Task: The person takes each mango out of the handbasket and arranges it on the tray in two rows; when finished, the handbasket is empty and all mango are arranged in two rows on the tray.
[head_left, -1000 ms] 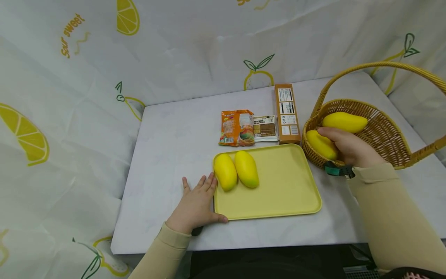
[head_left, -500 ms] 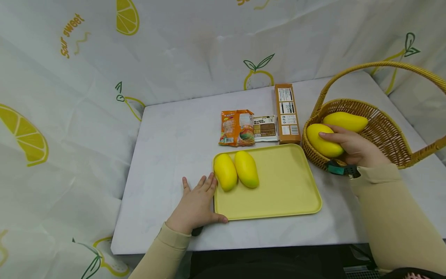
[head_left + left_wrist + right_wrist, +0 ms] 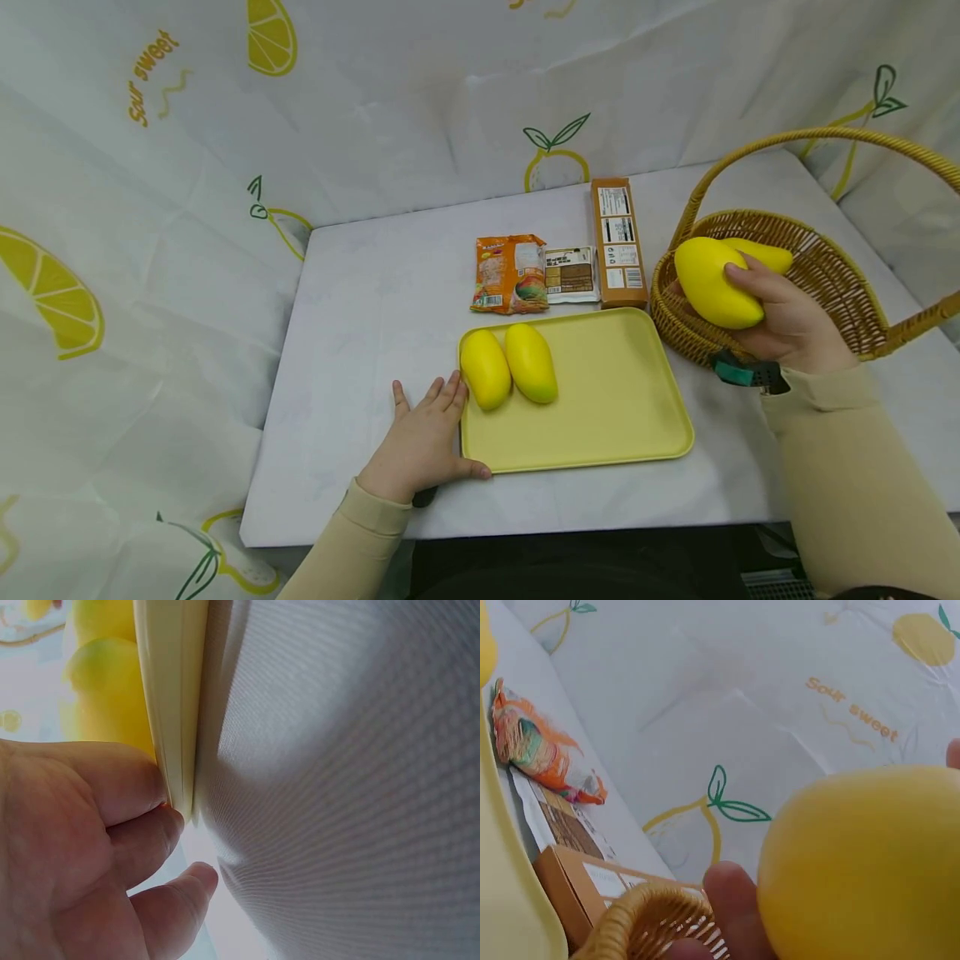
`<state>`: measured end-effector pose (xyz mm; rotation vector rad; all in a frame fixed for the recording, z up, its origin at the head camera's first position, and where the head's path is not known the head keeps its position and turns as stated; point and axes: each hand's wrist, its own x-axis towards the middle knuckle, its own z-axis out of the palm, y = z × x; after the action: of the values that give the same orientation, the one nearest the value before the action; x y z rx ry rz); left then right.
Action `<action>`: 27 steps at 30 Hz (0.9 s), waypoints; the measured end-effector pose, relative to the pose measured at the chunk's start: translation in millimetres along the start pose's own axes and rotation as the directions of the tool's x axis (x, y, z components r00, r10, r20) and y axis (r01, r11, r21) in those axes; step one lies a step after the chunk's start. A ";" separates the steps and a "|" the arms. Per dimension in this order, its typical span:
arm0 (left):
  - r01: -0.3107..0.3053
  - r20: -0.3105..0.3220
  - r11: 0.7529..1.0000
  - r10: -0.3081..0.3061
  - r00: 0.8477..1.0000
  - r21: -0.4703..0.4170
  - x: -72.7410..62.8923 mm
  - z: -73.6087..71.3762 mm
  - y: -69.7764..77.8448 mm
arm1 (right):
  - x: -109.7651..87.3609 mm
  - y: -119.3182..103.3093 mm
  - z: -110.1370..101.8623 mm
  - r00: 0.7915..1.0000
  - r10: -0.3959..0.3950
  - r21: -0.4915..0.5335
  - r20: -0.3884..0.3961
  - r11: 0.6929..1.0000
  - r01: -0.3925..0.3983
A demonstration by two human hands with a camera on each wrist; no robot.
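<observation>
My right hand [image 3: 795,317] grips a yellow mango [image 3: 712,279] above the near left part of the wicker basket [image 3: 840,292]. That mango fills the lower right of the right wrist view, with fingertips [image 3: 731,889] at its side. Behind it in the basket lies another mango [image 3: 772,254], partly hidden. My left hand [image 3: 420,450] spreads its fingers along the left edge of a yellow tray [image 3: 600,400], thumb at the front left corner. In the left wrist view the fingertips touch the tray's rim [image 3: 172,697]. Two mangoes [image 3: 486,371] [image 3: 531,362] lie side by side on the tray's left part.
Behind the tray lie an orange snack bag [image 3: 510,275], a small white-and-brown packet [image 3: 572,275] and a long brown box [image 3: 619,242]. The basket's tall handle [image 3: 817,133] arches over its opening. A lemon-print cloth [image 3: 420,100] hangs behind the white table.
My right hand has taken hold of the near mango in the basket and lifted it up and slightly right, turning it. The left hand has stayed at the tray's edge.
</observation>
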<state>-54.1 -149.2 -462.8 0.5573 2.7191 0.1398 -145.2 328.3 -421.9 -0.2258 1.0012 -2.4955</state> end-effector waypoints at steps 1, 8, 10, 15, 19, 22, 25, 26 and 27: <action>0.000 0.001 1.000 0.000 1.000 0.000 -0.1 -0.2 0.0 | -1.2 1.5 3.3 1.000 -0.011 0.058 0.015 0.998 0.010; -0.001 0.008 1.000 0.001 1.000 -0.011 -0.4 -0.9 -0.3 | -7.3 21.9 25.7 0.989 -0.112 0.286 0.092 0.955 0.082; -0.001 0.011 1.000 0.001 1.000 -0.010 -0.4 -1.3 -0.2 | -7.8 31.8 31.3 0.984 -0.144 0.319 0.105 0.942 0.104; -0.002 0.015 1.000 0.002 1.000 -0.007 -0.1 -1.4 -0.2 | -7.6 62.7 43.2 0.973 -0.187 0.432 0.139 0.895 0.111; -0.003 0.013 1.000 0.003 1.000 -0.005 0.4 -1.1 -0.3 | -8.2 88.5 47.4 0.970 -0.176 0.459 0.167 0.885 0.082; -0.002 0.012 1.000 0.002 1.000 -0.001 0.6 -1.1 -0.4 | -10.9 107.8 47.8 0.970 -0.160 0.493 0.182 0.868 0.051; -0.002 0.012 1.000 0.001 1.000 0.007 0.4 -1.1 -0.3 | -14.3 125.3 48.2 0.970 -0.160 0.526 0.185 0.849 0.039; -0.002 0.012 1.000 0.002 1.000 0.008 0.4 -1.1 -0.3 | -15.5 130.4 48.8 0.971 -0.160 0.530 0.178 0.847 0.042; -0.002 0.011 1.000 0.002 1.000 0.011 0.2 -1.1 -0.2 | -16.5 135.2 49.3 0.971 -0.162 0.530 0.177 0.847 0.044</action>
<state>-54.8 -149.3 -461.8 0.5624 2.7099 0.1226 -69.7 218.7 -479.1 -0.3731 0.2001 -2.6594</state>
